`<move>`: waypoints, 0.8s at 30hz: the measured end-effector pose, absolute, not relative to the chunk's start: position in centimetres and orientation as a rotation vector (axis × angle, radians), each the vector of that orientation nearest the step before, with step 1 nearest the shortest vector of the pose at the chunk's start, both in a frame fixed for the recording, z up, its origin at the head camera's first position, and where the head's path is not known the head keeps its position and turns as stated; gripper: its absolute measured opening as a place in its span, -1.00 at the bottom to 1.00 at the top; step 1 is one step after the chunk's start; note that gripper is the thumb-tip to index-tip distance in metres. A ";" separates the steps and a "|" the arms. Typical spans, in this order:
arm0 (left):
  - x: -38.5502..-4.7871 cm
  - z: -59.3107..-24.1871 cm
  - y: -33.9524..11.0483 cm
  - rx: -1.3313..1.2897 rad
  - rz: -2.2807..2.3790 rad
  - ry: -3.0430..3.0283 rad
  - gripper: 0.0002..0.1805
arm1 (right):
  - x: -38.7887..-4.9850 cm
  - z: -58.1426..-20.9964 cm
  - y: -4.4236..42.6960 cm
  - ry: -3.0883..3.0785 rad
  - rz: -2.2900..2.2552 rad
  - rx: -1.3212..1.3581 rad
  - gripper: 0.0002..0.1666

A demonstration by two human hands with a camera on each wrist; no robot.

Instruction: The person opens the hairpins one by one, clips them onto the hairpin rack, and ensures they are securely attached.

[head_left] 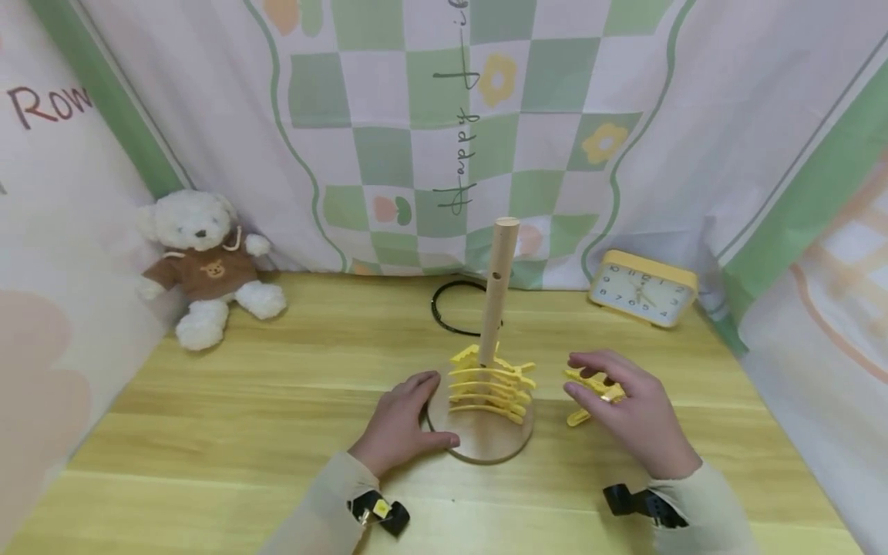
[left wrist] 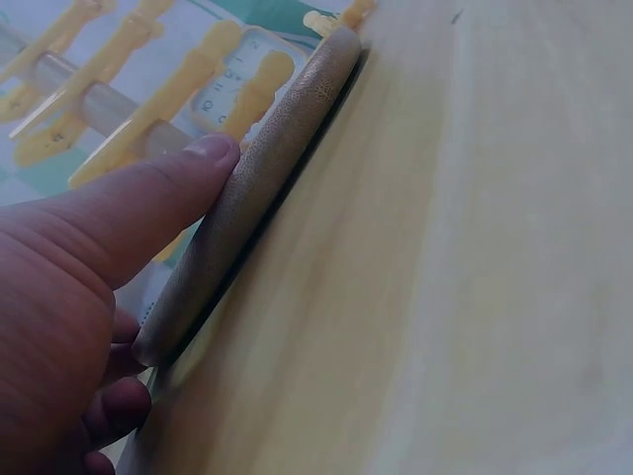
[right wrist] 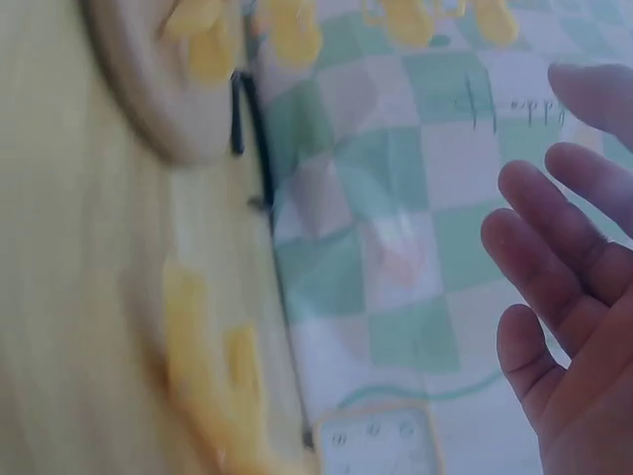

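A round wooden base (head_left: 486, 443) carries an upright wooden post (head_left: 494, 301) with holes in it. Several curved yellow plastic pieces (head_left: 479, 385) are stacked around the post's lower part. My left hand (head_left: 398, 428) grips the base's left edge; in the left wrist view the thumb (left wrist: 213, 153) lies on the rim (left wrist: 262, 168) and the fingers sit at its far end. Over another yellow piece (head_left: 579, 416) to the right of the base, my right hand (head_left: 634, 408) is held with fingers relaxed. The right wrist view shows that hand (right wrist: 584, 287) empty, apart from the blurred yellow piece (right wrist: 188, 346).
Behind the post, a black ring (head_left: 437, 308) lies on the wooden table (head_left: 229, 432). A yellow clock (head_left: 641, 289) stands at the back right, and a white plush bear (head_left: 208, 262) in a brown top sits at the back left. Patterned cloth (head_left: 444, 154) hangs behind.
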State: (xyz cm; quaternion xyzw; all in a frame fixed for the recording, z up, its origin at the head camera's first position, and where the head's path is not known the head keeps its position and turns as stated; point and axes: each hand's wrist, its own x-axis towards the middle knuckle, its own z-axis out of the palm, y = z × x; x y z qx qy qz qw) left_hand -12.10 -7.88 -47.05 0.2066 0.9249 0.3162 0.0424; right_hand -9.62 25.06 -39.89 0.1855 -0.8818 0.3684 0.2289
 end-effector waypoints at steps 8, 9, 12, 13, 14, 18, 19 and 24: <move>-12.2 -47.3 -7.9 0.636 0.966 2.826 0.18 | -9.8 -41.8 28.4 -2.474 0.952 0.351 -0.64; -12.2 -47.2 -7.9 0.636 0.969 2.826 0.18 | -9.9 -42.1 28.9 -2.482 0.937 0.331 -0.65; -12.2 -47.2 -7.9 0.637 0.975 2.823 0.17 | -10.1 -43.1 29.9 -2.506 0.900 0.268 -0.65; -12.1 -47.1 -7.8 0.638 0.975 2.823 0.17 | -10.2 -43.4 30.2 -2.515 0.896 0.249 -0.65; -12.1 -47.1 -7.8 0.640 0.975 2.823 0.17 | -10.3 -43.7 30.5 -2.525 0.890 0.220 -0.64; -12.1 -46.9 -7.8 0.653 0.973 2.825 0.16 | -10.6 -44.7 31.6 -2.565 0.891 0.092 -0.59; -12.1 -46.9 -7.8 0.654 0.974 2.825 0.16 | -10.6 -44.8 31.8 -2.578 0.894 0.060 -0.58; -12.0 -46.7 -7.9 0.635 0.978 2.821 0.16 | -11.0 -45.3 32.5 -2.680 0.957 -0.061 -0.48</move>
